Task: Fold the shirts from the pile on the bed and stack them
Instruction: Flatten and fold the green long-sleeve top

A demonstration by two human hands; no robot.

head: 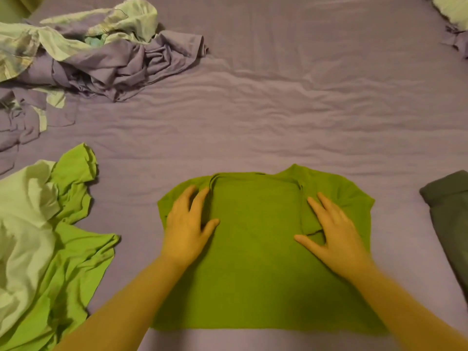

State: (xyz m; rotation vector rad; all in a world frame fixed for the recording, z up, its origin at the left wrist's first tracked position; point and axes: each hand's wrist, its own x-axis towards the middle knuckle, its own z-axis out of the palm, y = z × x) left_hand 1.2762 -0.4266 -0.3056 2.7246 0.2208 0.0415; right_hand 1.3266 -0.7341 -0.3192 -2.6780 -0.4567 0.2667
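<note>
Head view: left hand (186, 225) and right hand (336, 230) press flat, fingers spread, on the olive-green shirt (255, 249) on the bed (278, 117).

Dark garment (449, 219) — cut off right

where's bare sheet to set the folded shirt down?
Open sheet beyond the green shirt, between the crumpled pile far left and the pillow corner. Narrow strip between shirt and dark folded garment. Left side crowded: bright green and pale shirts. Both hands rest flat on the shirt.
</note>
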